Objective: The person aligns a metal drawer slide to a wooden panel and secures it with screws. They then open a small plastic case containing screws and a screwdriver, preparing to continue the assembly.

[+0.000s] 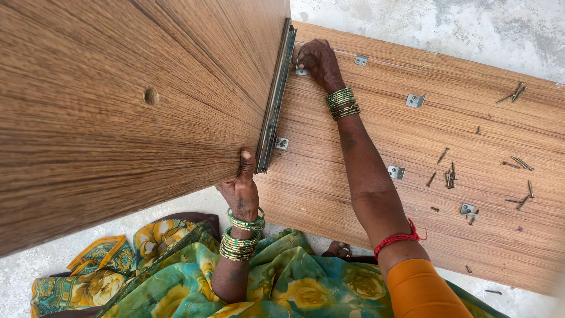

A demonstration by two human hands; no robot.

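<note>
My left hand (242, 189) grips the near lower edge of an upright wood-grain panel (118, 106), thumb on its face. A metal drawer slide (275, 100) runs along that panel's edge. My right hand (318, 60) reaches across a flat wood-grain board (365, 235) on the floor, fingers curled at a small metal corner bracket (301, 72) next to the upright panel. A second bracket (281, 143) sits at the panel's base near my left hand. Green bangles ring both wrists.
More small brackets (415, 100) lie on the flat board, with another (396, 172) beside my right forearm. Several loose screws (450, 176) are scattered over the board's right part. Grey concrete floor (447, 26) surrounds the boards. Green floral cloth (282, 288) covers my lap.
</note>
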